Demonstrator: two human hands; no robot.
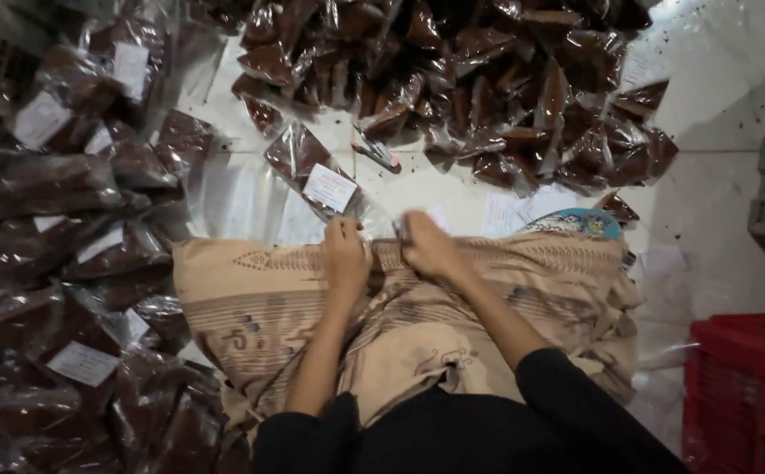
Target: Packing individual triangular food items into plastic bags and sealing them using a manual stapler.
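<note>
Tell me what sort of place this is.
Probably a small packing workroom on a tiled floor: heaps of clear bags of brown powder, loose paper labels, and a red plastic crate.

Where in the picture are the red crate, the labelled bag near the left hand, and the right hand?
red crate [745, 386], head view, on its front wall.
labelled bag [330, 188], head view, on its white label.
right hand [429, 247], head view, on the back of the hand.

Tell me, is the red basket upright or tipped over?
Upright. The red crate at the right edge stands with its rim on top and its slotted wall running straight down. Whether anything is inside, cannot tell.
</note>
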